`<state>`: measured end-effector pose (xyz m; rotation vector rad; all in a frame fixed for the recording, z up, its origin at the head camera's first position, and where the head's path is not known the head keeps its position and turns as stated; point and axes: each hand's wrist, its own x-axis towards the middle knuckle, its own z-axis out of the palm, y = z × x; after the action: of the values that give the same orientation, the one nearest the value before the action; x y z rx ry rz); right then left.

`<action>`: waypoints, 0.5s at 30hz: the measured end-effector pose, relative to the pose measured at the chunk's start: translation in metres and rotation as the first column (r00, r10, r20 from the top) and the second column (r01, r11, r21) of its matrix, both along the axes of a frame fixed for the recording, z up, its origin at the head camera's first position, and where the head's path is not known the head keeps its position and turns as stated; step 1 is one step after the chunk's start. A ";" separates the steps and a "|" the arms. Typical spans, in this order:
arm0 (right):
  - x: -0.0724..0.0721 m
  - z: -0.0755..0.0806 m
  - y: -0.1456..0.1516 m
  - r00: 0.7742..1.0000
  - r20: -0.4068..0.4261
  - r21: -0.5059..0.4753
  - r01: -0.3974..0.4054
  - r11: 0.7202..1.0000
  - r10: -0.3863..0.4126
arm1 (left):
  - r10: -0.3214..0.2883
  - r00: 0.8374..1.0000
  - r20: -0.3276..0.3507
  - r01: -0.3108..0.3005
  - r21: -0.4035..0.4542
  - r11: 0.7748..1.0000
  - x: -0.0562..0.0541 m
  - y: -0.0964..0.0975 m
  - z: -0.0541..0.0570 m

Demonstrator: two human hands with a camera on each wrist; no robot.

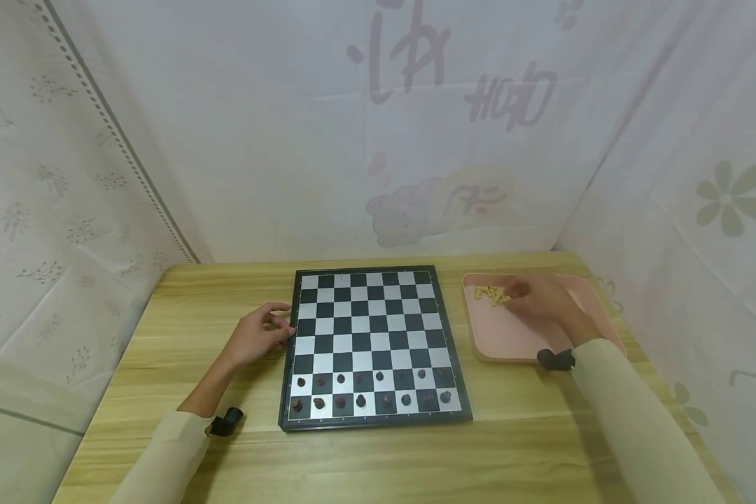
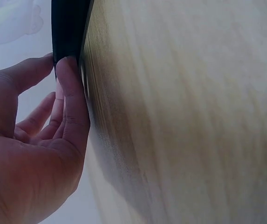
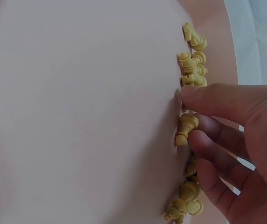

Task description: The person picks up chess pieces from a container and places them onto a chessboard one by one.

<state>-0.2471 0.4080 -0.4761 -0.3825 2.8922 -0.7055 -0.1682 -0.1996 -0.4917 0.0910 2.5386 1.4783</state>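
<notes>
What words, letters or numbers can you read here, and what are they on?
"HO", perhaps, then strokes I can't make out: purple lettering on the back cloth.
Big purple marks above it: unclear, can't be read.
Marks beside the bear picture on the cloth: too faded to read.
Tiny marks around the chessboard border: too small to read.

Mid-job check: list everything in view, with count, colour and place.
Chessboard: one, black and white, table centre.
Dark chess pieces: sixteen, blackish to reddish-brown, chessboard's two nearest rows.
Yellow chess pieces: several, overlapping so uncountable, pale yellow, inside tray.
Tray: one, pink, right of chessboard.
Table: one, yellowish wood grain, underneath.
Printed cloth: sheet count unclear, whitish, behind and beside table.
Wrist devices: two, black, by the cuffs.
Sleeves: two, cream, forearms.
Left hand: one, bare, touching chessboard's left edge.
Right hand: one, bare, at yellow pieces.
</notes>
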 end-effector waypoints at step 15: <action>-0.006 0.000 0.002 0.999 -0.018 0.056 -0.050 0.997 0.051 | 0.007 1.000 0.018 -0.007 -0.004 1.000 0.000 -0.001 -0.003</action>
<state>-0.2526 0.4098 -0.4762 -0.4564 2.9015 -0.6150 -0.1682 -0.2007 -0.4944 0.0671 2.5300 1.4699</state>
